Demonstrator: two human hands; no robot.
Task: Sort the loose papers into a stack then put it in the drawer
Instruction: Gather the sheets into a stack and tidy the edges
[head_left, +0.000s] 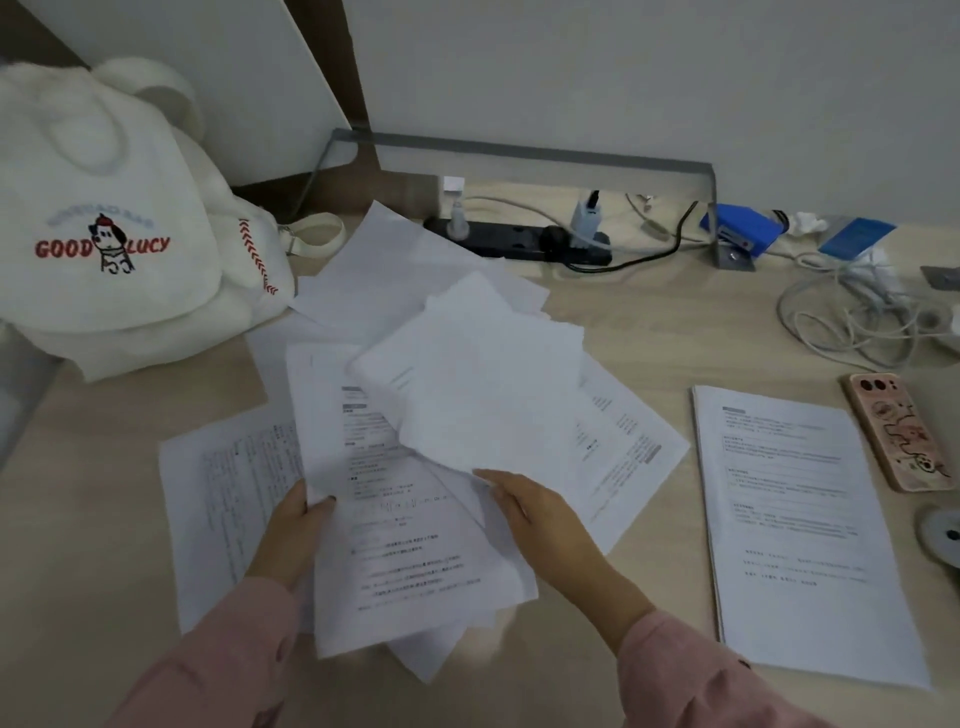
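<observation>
The white bag at my left read "GOOD LUCY" in red; the print on the sheets was too small to read. My left hand pinched a printed page among the loose papers strewn mid-desk, while my right hand gripped a blank sheet's edge. A neat stack lay right, beside a phone.

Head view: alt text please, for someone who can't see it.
Two hands gather a fanned pile of loose papers on a light wooden desk: the left hand grips a printed sheet's edge, the right hand holds blank sheets on top. A neat stack lies to the right beside a phone; a white bag sits far left.
</observation>
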